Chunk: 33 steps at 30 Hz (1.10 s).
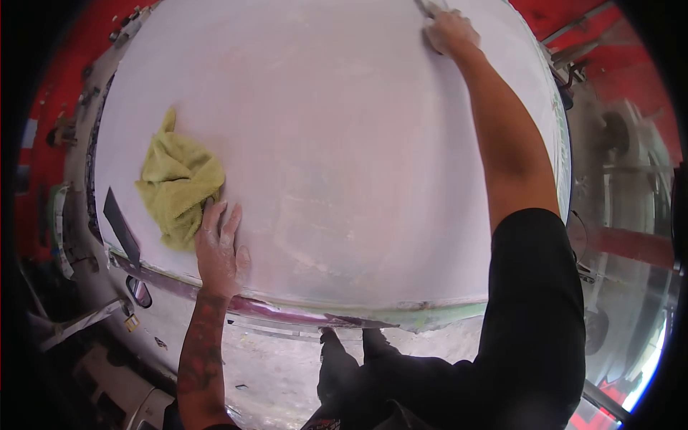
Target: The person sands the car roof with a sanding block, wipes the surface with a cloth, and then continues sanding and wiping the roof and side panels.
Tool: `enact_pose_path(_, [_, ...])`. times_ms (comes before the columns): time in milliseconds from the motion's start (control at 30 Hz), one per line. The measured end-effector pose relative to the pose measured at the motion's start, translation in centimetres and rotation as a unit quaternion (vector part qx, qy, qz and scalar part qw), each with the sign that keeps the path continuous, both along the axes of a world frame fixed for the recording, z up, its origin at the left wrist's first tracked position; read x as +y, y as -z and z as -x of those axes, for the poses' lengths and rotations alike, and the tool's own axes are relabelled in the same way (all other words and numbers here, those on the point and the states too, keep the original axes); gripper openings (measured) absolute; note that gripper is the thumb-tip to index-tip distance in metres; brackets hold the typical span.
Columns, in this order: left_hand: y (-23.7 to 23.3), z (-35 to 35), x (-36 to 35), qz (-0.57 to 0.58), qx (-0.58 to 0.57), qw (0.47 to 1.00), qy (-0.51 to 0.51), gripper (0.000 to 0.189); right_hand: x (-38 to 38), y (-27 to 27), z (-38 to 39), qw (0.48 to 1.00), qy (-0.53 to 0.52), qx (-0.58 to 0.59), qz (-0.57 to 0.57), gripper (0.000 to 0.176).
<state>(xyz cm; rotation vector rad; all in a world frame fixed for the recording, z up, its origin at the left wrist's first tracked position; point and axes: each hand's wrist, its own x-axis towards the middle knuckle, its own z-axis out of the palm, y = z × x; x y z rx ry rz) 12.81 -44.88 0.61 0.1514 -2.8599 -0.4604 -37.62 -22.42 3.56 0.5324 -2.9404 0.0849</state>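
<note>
A broad panel (308, 143), coated in pale, pinkish-white dusty primer, fills the middle of the view; it looks like a vehicle roof. My left hand (221, 251) rests on the panel close to its near edge, fingers stretched out and dusted white. Its fingertips reach the lower edge of a crumpled yellow-green cloth (183, 172). Far forward, at the top right of the panel, my right hand (453, 34) is closed round a narrow greyish sanding block (430, 8), pressed to the surface. Most of the block is covered by the hand or cut off by the frame.
A dark flat strip (122, 229) lies across the panel's left near corner. Green masking tape (451, 312) runs along the near edge. A small mirror (139, 292) shows below the left corner. Concrete floor (279, 365) surrounds the vehicle, with a white car (125, 394) at lower left.
</note>
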Motion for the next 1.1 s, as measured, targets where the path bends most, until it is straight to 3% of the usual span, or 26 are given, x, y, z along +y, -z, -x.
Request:
enact_pose_path(67, [0.3, 0.0, 0.0, -0.01, 0.001, 1.0, -0.002, 0.063, 6.3, -0.4, 1.5, 0.992, 0.118, -0.033, 0.006, 0.046])
enact_pose_path(167, [0.2, 0.1, 0.3, -0.012, -0.001, 1.0, -0.006, 0.061, 4.9, 0.8, 3.9, 0.987, 0.15, -0.058, -0.008, 0.047])
enact_pose_path(233, [0.2, 0.0, 0.1, -0.002, -0.004, 1.0, -0.008, 0.06, -1.4, 0.2, 3.0, 0.996, 0.066, -0.064, 0.013, 0.043])
enact_pose_path(267, [0.4, 0.0, 0.0, 0.007, 0.008, 1.0, -0.007, 0.06, -5.7, 0.3, 1.8, 0.997, 0.017, -0.056, -0.041, 0.043])
enact_pose_path(300, [0.6, 0.0, 0.0, 0.015, 0.019, 1.0, -0.005, 0.061, -9.9, -3.2, -4.5, 0.996, -0.019, -0.08, 0.03, 0.04])
enact_pose_path(367, [0.5, -0.1, 0.1, 0.015, 0.015, 1.0, -0.005, 0.06, -13.6, -1.6, -4.2, 0.996, -0.063, -0.057, 0.012, 0.039])
enact_pose_path(500, [0.1, 0.1, 0.1, 0.009, 0.002, 1.0, -0.008, 0.059, -3.6, -1.3, -1.5, 0.999, -0.046, -0.022, -0.004, 0.043])
enact_pose_path(567, [0.5, 0.1, 0.0, 0.0, 0.011, 1.0, -0.004, 0.059, 2.8, -0.5, 1.3, 0.998, 0.059, -0.022, -0.009, 0.047])
enact_pose_path(667, [0.4, 0.2, 0.1, -0.002, 0.014, 1.0, -0.007, 0.059, 4.2, -0.2, 3.0, 0.989, 0.126, -0.07, -0.026, 0.049])
enact_pose_path(700, [0.2, 0.1, 0.2, 0.003, 0.009, 1.0, -0.008, 0.06, 1.8, -1.8, 0.9, 0.99, 0.105, -0.091, -0.035, 0.048])
enact_pose_path(767, [0.1, 0.0, 0.1, 0.008, 0.002, 1.0, -0.008, 0.058, -3.9, 1.7, 3.2, 0.999, 0.017, -0.041, -0.022, 0.044])
enact_pose_path(800, [0.1, 0.0, 0.2, 0.008, -0.003, 1.0, -0.008, 0.057, -8.1, 0.2, -0.4, 0.995, -0.023, -0.093, -0.014, 0.047])
enact_pose_path(833, [0.0, 0.0, 0.2, 0.012, -0.006, 1.0, -0.003, 0.057, -11.6, -2.5, -6.9, 0.993, -0.072, -0.066, 0.06, 0.037])
enact_pose_path(933, [-0.1, 0.2, 0.1, 0.01, -0.002, 1.0, 0.004, 0.056, -16.0, -1.9, -10.6, 0.977, -0.184, -0.08, 0.071, 0.04])
enact_pose_path(1000, [0.1, -0.1, 0.0, 0.01, -0.019, 1.0, -0.017, 0.058, -13.2, -0.9, -9.3, 0.973, -0.211, -0.058, 0.074, 0.041])
enact_pose_path(1100, [0.0, 0.0, 0.1, 0.004, -0.008, 1.0, -0.01, 0.059, -2.5, 1.0, -5.0, 0.998, -0.056, 0.025, 0.031, 0.052])
